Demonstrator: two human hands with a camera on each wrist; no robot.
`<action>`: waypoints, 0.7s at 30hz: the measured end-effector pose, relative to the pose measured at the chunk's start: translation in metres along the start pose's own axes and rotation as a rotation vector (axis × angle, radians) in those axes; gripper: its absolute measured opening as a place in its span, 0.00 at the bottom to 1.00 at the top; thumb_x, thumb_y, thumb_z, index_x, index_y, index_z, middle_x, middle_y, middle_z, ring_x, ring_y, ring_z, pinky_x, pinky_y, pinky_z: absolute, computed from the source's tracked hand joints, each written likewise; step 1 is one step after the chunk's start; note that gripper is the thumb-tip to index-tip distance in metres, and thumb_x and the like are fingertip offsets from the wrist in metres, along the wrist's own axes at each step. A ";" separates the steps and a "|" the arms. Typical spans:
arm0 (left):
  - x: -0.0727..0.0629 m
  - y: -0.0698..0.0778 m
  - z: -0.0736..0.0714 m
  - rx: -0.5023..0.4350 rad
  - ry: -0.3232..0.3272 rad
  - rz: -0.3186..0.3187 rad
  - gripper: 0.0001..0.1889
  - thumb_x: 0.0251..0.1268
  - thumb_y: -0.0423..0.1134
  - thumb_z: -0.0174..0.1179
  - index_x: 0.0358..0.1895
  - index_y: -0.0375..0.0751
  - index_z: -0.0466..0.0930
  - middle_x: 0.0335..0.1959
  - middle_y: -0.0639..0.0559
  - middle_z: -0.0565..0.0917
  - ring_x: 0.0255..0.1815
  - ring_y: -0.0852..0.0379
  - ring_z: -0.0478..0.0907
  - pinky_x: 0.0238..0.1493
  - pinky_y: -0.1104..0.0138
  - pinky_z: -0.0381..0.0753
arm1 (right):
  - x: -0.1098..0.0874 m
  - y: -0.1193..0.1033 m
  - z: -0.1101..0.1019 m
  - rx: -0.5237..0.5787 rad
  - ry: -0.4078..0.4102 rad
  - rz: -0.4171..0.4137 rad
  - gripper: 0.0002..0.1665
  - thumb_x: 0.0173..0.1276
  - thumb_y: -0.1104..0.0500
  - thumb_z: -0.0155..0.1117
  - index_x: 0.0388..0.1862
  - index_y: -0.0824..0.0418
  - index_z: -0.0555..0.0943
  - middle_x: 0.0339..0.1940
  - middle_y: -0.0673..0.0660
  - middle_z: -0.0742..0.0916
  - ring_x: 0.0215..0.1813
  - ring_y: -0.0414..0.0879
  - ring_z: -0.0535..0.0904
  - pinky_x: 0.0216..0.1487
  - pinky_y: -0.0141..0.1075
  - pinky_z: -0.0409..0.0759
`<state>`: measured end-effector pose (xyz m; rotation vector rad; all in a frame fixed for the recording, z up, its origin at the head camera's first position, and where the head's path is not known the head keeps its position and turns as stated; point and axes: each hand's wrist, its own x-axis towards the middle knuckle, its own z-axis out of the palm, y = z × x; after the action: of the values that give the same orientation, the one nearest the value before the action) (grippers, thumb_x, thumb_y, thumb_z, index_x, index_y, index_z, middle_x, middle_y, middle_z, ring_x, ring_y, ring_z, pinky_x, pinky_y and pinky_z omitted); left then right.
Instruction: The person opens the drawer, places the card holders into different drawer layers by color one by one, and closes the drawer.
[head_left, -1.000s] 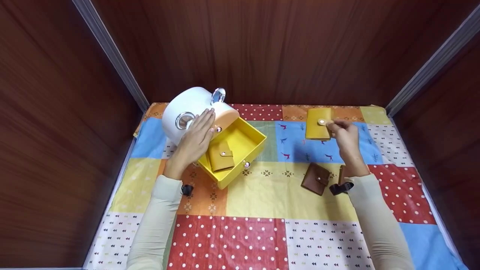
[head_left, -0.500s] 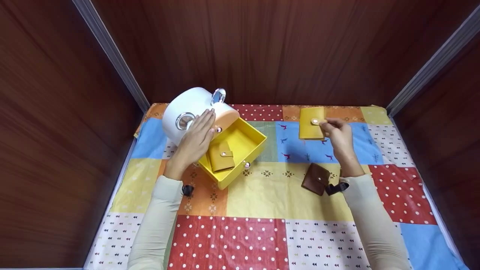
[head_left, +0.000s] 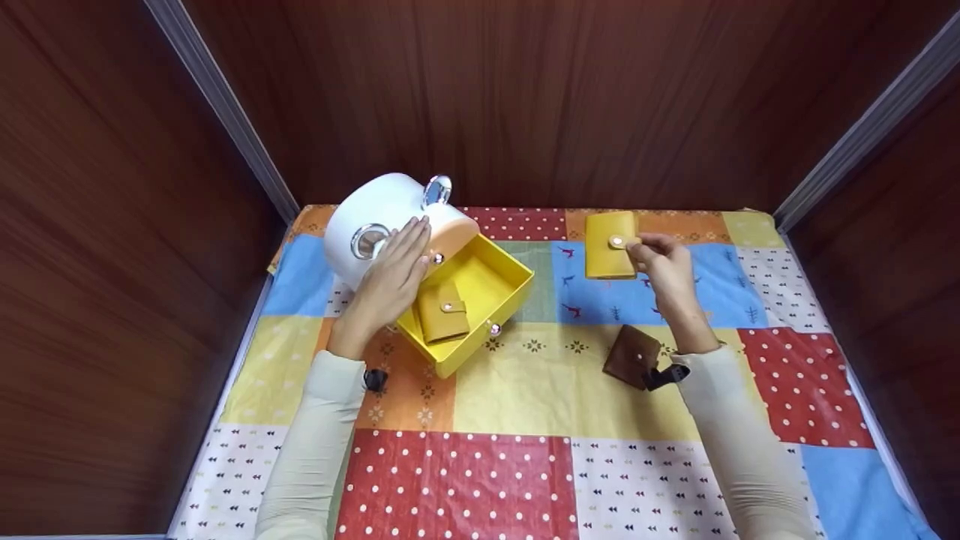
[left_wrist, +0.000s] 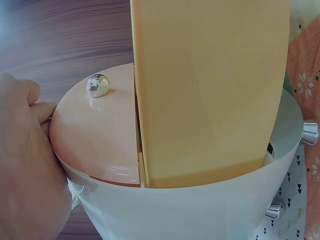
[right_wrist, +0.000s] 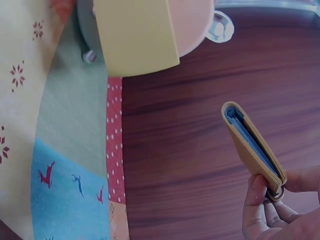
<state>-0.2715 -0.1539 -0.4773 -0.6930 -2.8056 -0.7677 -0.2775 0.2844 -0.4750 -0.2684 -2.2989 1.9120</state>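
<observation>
My left hand (head_left: 386,289) rests on a white rounded box (head_left: 390,195), fingers straight and together across its top. A yellow drawer (head_left: 471,351) is pulled out of the box; inside it lies a mustard-yellow wallet (head_left: 441,324) with a snap strap. To the right, my right hand (head_left: 670,274) pinches a second yellow wallet (head_left: 604,259) by its snap-strap edge, raised above the cloth. In the right wrist view, thumb and fingers hold that wallet (right_wrist: 250,147), and bluish inner sleeves show at its edge. The left wrist view shows the drawer's underside (left_wrist: 210,90) and the peach panel (left_wrist: 95,135).
A brown wallet (head_left: 628,356) lies on the patchwork tablecloth (head_left: 525,390), partly behind the right wrist's strap. The box has a silver knob (head_left: 438,258) and an upright silver ring-like piece (head_left: 436,192). Dark wood-grain panels (head_left: 510,105) enclose the table at the back and sides.
My right hand has moved left with the yellow wallet, towards the drawer. The right forearm now covers a second brown item seen earlier beside the brown wallet. The left hand has stayed put.
</observation>
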 end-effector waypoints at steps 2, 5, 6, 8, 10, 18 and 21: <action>0.000 0.000 0.000 0.001 0.000 -0.002 0.30 0.91 0.48 0.35 0.87 0.45 0.50 0.90 0.52 0.50 0.91 0.50 0.44 0.92 0.54 0.37 | -0.001 -0.001 0.001 -0.017 -0.008 0.003 0.26 0.81 0.55 0.63 0.69 0.70 0.77 0.43 0.43 0.84 0.38 0.35 0.83 0.35 0.26 0.78; 0.000 0.001 -0.001 -0.008 -0.002 -0.009 0.30 0.91 0.49 0.35 0.87 0.45 0.50 0.90 0.53 0.50 0.91 0.50 0.43 0.92 0.54 0.37 | -0.003 -0.002 0.005 -0.006 -0.019 -0.001 0.26 0.81 0.55 0.62 0.69 0.70 0.76 0.43 0.44 0.84 0.39 0.35 0.83 0.36 0.25 0.79; 0.000 0.001 -0.001 -0.011 -0.003 -0.010 0.30 0.91 0.49 0.35 0.87 0.45 0.50 0.90 0.53 0.50 0.91 0.51 0.43 0.92 0.54 0.37 | -0.003 -0.002 0.006 0.007 -0.021 -0.005 0.26 0.81 0.56 0.62 0.69 0.71 0.76 0.44 0.45 0.84 0.41 0.35 0.83 0.38 0.25 0.81; 0.000 0.002 -0.001 -0.015 0.002 -0.006 0.30 0.91 0.48 0.36 0.87 0.45 0.50 0.90 0.52 0.51 0.91 0.50 0.44 0.92 0.54 0.38 | -0.004 -0.003 0.010 0.030 -0.019 -0.015 0.25 0.81 0.58 0.62 0.69 0.73 0.76 0.44 0.46 0.83 0.43 0.35 0.83 0.42 0.25 0.84; 0.000 0.001 -0.001 -0.015 0.005 -0.001 0.30 0.90 0.47 0.37 0.87 0.44 0.51 0.90 0.52 0.51 0.91 0.50 0.44 0.92 0.54 0.38 | -0.004 -0.003 0.013 0.043 -0.015 -0.025 0.25 0.80 0.60 0.62 0.68 0.74 0.76 0.44 0.47 0.84 0.44 0.36 0.83 0.46 0.26 0.86; 0.000 0.001 0.000 -0.014 0.004 0.001 0.30 0.91 0.46 0.37 0.87 0.43 0.51 0.90 0.51 0.52 0.91 0.49 0.44 0.92 0.54 0.38 | -0.006 -0.005 0.019 0.064 -0.016 -0.043 0.23 0.80 0.61 0.61 0.67 0.75 0.77 0.43 0.46 0.84 0.43 0.36 0.84 0.45 0.26 0.86; 0.000 0.001 0.000 -0.013 0.002 -0.002 0.30 0.91 0.47 0.36 0.87 0.43 0.51 0.90 0.51 0.51 0.91 0.49 0.44 0.92 0.54 0.38 | -0.007 -0.008 0.021 0.082 -0.024 -0.041 0.24 0.80 0.61 0.62 0.67 0.75 0.76 0.44 0.48 0.84 0.44 0.36 0.84 0.46 0.26 0.86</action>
<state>-0.2711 -0.1531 -0.4763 -0.6913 -2.8020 -0.7878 -0.2755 0.2615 -0.4710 -0.1888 -2.2157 1.9947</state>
